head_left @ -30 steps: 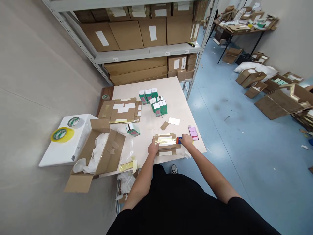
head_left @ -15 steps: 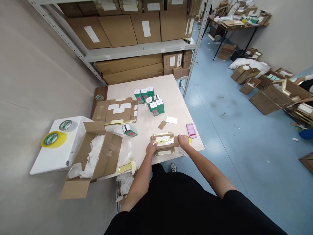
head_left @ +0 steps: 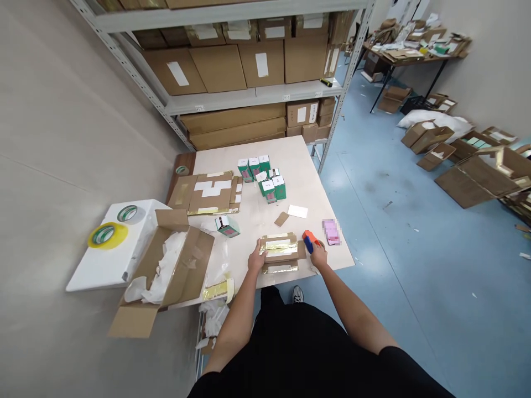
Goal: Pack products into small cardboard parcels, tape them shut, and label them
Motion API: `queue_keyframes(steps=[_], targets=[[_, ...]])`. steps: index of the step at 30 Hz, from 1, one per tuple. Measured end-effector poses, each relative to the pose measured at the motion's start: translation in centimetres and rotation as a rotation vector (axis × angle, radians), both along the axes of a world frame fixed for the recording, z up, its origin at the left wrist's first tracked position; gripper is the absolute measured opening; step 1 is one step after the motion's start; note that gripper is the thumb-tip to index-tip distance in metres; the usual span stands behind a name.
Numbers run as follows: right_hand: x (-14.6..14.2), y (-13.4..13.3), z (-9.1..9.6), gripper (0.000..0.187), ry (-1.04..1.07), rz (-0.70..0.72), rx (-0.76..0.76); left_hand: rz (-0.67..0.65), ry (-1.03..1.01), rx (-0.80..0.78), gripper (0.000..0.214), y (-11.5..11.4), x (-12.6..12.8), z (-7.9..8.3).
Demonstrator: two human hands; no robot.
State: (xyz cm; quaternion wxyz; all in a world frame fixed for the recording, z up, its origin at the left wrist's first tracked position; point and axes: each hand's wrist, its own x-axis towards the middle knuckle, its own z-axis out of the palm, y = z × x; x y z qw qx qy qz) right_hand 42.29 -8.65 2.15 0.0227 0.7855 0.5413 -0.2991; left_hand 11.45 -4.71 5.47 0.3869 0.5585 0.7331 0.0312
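A small flattened-looking cardboard box with strips of shiny tape and white labels lies at the table's front edge. My left hand grips its left end, the thumb near the top face. In my right hand is an orange and blue tape dispenser, held just right of the box's end flap. Beyond the box rest a brown cardboard piece and a white card. A pink item, blurred out, lies right of the dispenser.
Several green-and-white boxes stand farther back, and another green box lies left. Flattened cardboard is at the table's left. An open carton with white packing stands beside tape rolls. Shelving rises behind.
My right hand has left the box's right flap and now holds the tape dispenser beside it. My left hand stays on the box. The view has tilted up slightly.
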Motion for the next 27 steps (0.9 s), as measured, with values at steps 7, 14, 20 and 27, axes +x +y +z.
queue_keyframes(steps=[7, 14, 20, 27], targets=[[-2.5, 2.5, 1.4, 0.041, 0.226, -0.110, 0.115, 0.035, -0.050, -0.035, 0.082, 0.3, -0.4, -0.4], [-7.0, 2.7, 1.0, 0.051, 0.257, -0.017, 0.006, 0.030, -0.199, -0.003, 0.083, 0.3, -0.1, -1.9], [-5.5, 3.1, -0.3, 0.053, 0.493, -0.091, 0.049, 0.250, -0.107, 0.090, 0.095, -1.3, 1.7, -3.0], [-4.3, 3.1, 0.8, 0.046, 0.803, -0.138, 0.027, 0.359, -0.225, 0.134, 0.067, -1.4, 1.3, -2.3]])
